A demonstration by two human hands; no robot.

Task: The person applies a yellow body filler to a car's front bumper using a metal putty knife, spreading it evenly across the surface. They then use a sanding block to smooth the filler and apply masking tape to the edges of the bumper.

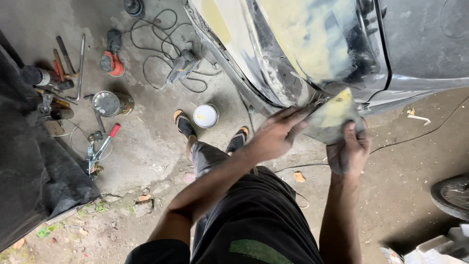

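Person's black shorts (254,215) nearest, legs bent, sandalled feet on the concrete floor (146,146).

Taking the white tin (205,116) by the feet as landmark, from far left:
- Dark tarp (29,161) well left of the tin, along the frame edge.
- Hand tools (61,63) scattered up-left of it; red-handled clamp (100,149) lower, left of the tin.
- Round metal can (110,103) left of the tin, near.
- Orange-and-grey sander (112,57) and a grey power tool (181,66) above the tin, black cords looped between.
- Right of the tin: left hand (276,134), fingers stretched flat, tips touching the edge of a grey mixing board (332,120) smeared with yellow filler.
- Right hand (349,149) cups the board from beneath, thumb clamped over its face.
- Board sits against the lower edge of the car body panel (312,44), patched yellow and sanded.
- Far right of the tin: wheel (452,195) at the frame edge.
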